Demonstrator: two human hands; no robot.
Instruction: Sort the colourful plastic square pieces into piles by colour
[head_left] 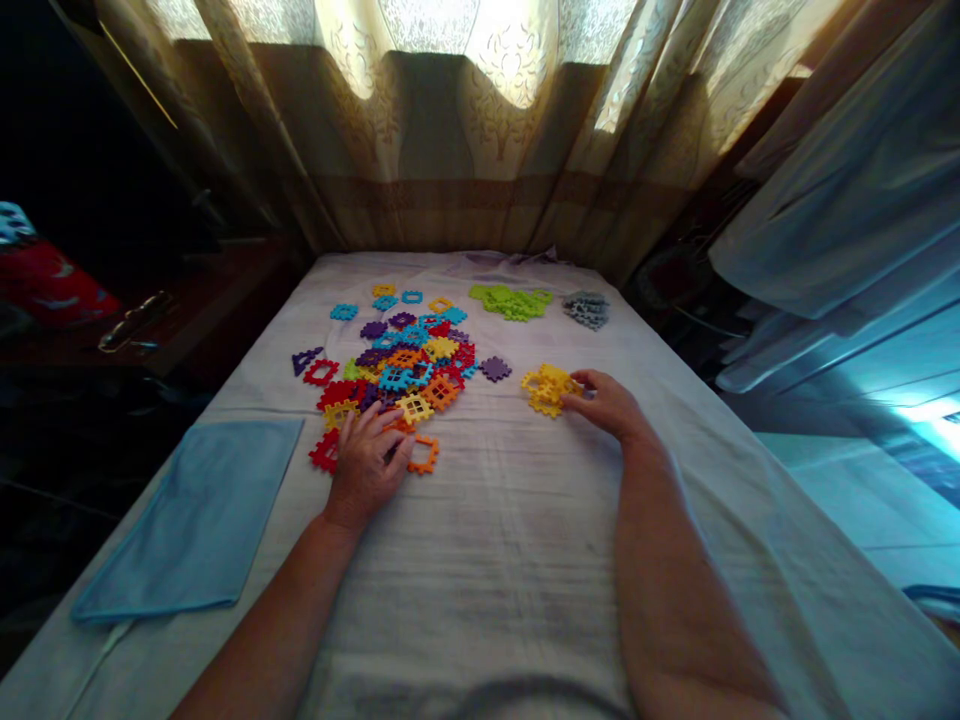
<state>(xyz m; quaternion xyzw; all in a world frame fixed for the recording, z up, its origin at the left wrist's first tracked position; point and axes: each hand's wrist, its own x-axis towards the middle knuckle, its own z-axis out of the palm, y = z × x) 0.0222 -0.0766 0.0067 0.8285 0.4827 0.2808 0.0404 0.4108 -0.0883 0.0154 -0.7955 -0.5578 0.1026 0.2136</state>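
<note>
My left hand [369, 468] lies on the near edge of a mixed heap of notched plastic building tiles, its fingers spread. Close to its thumb is an orange frame tile [426, 456], and a red tile [324, 452] shows beside the wrist. My right hand [609, 402] is at a small pile of yellow tiles [547, 386], thumb and fingers closed on the pile's right side around a yellow tile. Part of that tile is hidden by the fingers. A single purple tile [495, 369] lies between the heap and the yellow pile.
Sorted piles of green tiles [511, 302] and grey tiles [586, 310] lie at the far side of the cloth-covered table [495, 560]. A folded blue cloth [196, 515] with a white cord is at the left. Curtains [450, 150] hang behind the table.
</note>
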